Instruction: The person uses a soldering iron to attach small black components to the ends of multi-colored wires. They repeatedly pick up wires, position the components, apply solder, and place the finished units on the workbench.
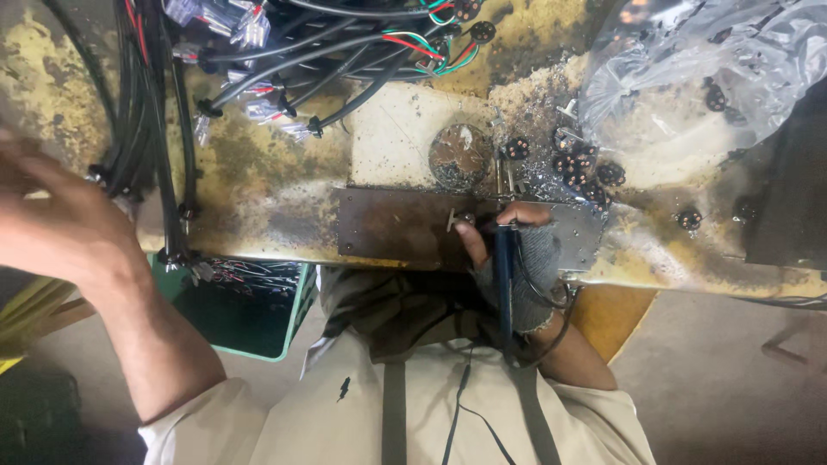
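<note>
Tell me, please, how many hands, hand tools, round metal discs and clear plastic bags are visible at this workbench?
Hands: 2, left hand bare, right hand in a grey fingerless glove
Hand tools: 1, dark blue tool held by the right hand
Round metal discs: 1, disc
Clear plastic bags: 1, bag
Total: 5

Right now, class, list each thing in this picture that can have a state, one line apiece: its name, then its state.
Left hand: bare, raised, blurred, holding nothing visible.
Right hand: in a grey fingerless glove, gripping the tool.
Soldering tool: held, tip toward the metal plate.
Metal plate: flat on the bench, scorched.
Cable bundle: heaped, tangled.
Plastic bag: open, crumpled.
Small round connectors: loose, clustered.
Green crate: under the bench, holding wires.
</note>
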The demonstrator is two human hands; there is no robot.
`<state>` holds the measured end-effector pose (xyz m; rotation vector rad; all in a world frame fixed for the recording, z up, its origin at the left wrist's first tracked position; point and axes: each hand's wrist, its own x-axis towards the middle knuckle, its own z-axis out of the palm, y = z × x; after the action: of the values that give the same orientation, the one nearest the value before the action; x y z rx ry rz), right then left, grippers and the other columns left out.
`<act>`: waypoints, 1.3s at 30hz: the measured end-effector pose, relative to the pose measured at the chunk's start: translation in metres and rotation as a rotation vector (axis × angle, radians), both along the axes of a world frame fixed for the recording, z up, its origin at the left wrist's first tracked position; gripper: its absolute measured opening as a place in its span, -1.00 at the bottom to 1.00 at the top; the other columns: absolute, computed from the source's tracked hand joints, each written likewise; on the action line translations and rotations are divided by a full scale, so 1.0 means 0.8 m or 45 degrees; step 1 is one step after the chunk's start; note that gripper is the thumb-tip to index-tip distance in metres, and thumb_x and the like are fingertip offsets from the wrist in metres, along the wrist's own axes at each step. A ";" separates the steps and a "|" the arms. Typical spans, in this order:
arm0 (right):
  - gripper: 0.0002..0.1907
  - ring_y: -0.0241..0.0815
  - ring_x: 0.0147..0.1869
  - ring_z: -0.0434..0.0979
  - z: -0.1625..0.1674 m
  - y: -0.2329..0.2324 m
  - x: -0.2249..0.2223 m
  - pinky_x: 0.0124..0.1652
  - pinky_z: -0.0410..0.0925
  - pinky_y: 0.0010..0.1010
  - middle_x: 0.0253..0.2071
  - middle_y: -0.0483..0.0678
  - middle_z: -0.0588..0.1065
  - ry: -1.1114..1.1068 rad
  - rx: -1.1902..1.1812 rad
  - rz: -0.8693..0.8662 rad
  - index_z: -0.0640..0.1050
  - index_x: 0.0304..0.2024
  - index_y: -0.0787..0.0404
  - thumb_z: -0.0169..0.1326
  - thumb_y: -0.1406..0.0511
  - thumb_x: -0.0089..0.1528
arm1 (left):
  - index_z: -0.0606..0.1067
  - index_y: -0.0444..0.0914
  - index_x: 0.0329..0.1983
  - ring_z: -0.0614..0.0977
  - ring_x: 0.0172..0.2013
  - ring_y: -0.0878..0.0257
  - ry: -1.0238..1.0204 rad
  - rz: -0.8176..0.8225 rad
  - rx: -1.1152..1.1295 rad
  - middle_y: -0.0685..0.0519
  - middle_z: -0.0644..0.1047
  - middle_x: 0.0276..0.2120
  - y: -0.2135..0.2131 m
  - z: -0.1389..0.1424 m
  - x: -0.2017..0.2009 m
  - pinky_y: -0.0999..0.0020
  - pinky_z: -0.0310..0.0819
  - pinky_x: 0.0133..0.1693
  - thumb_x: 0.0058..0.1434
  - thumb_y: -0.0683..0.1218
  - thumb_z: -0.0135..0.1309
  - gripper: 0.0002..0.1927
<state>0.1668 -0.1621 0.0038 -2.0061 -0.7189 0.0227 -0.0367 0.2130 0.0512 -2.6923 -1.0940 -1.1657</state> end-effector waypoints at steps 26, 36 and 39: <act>-0.44 -0.29 -0.31 0.55 0.012 -0.033 0.013 -0.38 0.41 -0.53 -0.20 0.05 0.60 0.816 0.309 0.198 0.13 0.00 0.10 0.26 0.50 0.28 | 0.61 -0.33 -0.21 0.71 -0.34 -0.02 0.125 -1.057 -1.439 -0.11 0.64 -0.30 -0.262 0.020 0.145 0.22 0.54 -0.37 0.26 -0.14 0.25 -0.86; -0.49 -0.28 -0.24 0.64 0.033 -0.024 0.023 -0.35 0.47 -0.53 -0.17 0.08 0.62 1.002 0.328 0.206 0.14 0.00 0.12 0.22 0.47 0.29 | 0.59 -0.22 -0.26 0.58 -0.51 0.12 0.330 -1.260 -0.649 0.03 0.43 -0.49 -0.254 0.004 0.133 0.21 0.44 -0.48 0.26 -0.06 0.27 -0.86; -0.43 -0.35 -0.37 0.53 0.038 -0.027 0.030 -0.38 0.35 -0.58 -0.24 0.07 0.62 0.966 0.306 0.233 0.15 -0.01 0.13 0.29 0.49 0.22 | 0.59 -0.19 -0.32 0.56 -0.55 0.15 0.354 -1.344 -0.417 0.07 0.41 -0.54 -0.252 0.006 0.134 0.22 0.41 -0.52 0.30 0.01 0.30 -0.80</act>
<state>0.1906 -0.1835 0.0342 -1.5228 -0.3792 0.7297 0.0709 0.0117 0.0559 -3.6297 0.3004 -0.5697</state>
